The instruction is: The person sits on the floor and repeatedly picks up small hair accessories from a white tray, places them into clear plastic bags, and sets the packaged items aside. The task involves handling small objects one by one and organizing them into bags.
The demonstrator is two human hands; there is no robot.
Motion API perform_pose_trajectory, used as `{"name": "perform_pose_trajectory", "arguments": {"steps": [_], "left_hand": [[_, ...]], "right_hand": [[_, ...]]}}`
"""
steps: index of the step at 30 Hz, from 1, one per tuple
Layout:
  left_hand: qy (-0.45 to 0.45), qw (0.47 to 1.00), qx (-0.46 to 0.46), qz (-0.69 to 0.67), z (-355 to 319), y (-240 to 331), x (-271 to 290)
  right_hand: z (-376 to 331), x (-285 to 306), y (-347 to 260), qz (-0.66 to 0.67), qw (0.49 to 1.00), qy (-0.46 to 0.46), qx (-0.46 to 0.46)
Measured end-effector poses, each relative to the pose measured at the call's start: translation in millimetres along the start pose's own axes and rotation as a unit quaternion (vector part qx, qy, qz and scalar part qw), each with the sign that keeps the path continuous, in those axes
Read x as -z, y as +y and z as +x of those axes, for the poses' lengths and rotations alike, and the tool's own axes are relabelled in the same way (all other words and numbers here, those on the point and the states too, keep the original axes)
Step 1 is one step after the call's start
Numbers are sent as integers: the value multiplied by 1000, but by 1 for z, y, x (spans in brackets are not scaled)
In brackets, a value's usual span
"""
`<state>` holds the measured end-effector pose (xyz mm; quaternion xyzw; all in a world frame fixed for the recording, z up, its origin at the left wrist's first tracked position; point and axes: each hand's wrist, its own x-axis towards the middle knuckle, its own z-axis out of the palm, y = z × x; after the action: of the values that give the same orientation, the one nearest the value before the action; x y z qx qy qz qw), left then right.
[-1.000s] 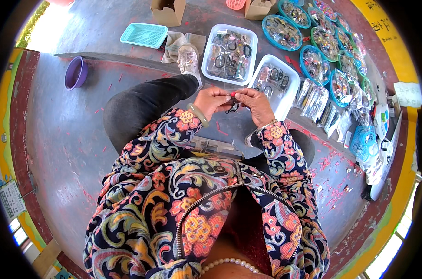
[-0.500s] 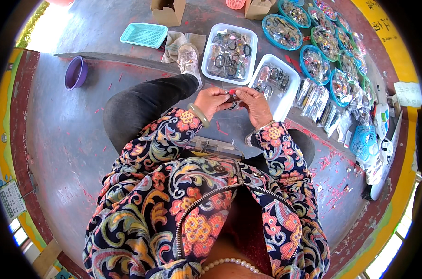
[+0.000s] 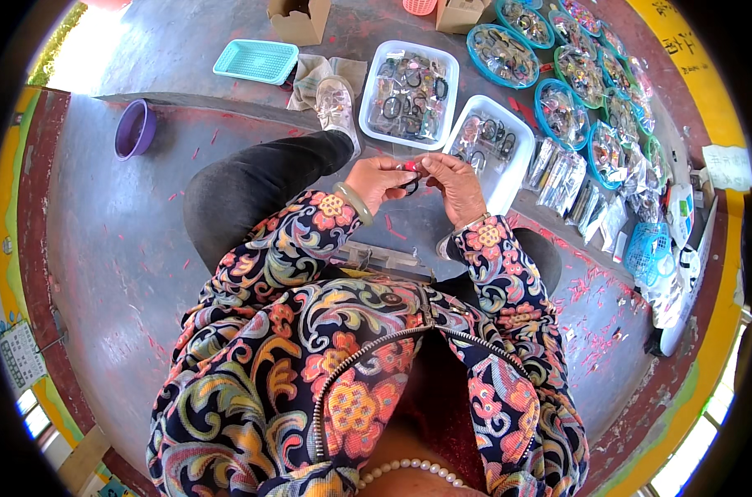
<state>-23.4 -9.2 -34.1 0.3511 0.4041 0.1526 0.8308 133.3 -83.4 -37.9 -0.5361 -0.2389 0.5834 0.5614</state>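
In front of my knees both hands meet, their fingertips pinched together. My left hand (image 3: 376, 182) is closed on a small black loop (image 3: 411, 187) that looks like a hair tie. A small red piece (image 3: 411, 166) shows at the top of the loop, between the two hands. My right hand (image 3: 459, 190) pinches at the red piece with thumb and forefinger. The fingers partly cover both, so how the red piece joins the loop is hidden. Just beyond the hands, a white tray (image 3: 366, 116) holds several dark loops and clear packets; a second white tray (image 3: 506, 192) holds similar ones.
Round blue and green baskets (image 3: 470, 56) of packaged items crowd the far right, with bundles of clear packets (image 3: 558, 178) nearer. A turquoise basket (image 3: 256, 62), a purple bucket (image 3: 136, 132) and a cardboard box (image 3: 301, 23) stand at left and back. Red scraps (image 3: 587, 290) litter the floor.
My hands stay nearly in place, with a slight shift of the fingers. The black loop now shows a little more plainly below the left fingertips.
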Motion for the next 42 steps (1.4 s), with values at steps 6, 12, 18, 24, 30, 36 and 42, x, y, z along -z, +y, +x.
{"name": "perform_pose_trajectory", "arguments": {"steps": [6,12,18,24,30,36,42], "left_hand": [[14,1000,5,-14,0,0,0],[2,1000,3,20,-2,2,1],[-13,984,-35,174,-3,2,-2],[8,991,-43,124,0,-2,-2],[-22,996,-52,76,5,-8,3],[-87,988,-16,124,4,-8,1],[-70,994,20,77,1,-4,-5]], "right_hand": [[-1,1,-2,23,999,-19,-11],[-1,-2,-1,-6,999,-41,-31],[-1,-3,2,-30,996,-48,-61],[0,-1,5,-4,999,-20,-41],[-1,-3,-2,61,994,-32,-82],[0,3,-3,90,990,-48,-98],[3,1,10,149,987,36,-43]]}}
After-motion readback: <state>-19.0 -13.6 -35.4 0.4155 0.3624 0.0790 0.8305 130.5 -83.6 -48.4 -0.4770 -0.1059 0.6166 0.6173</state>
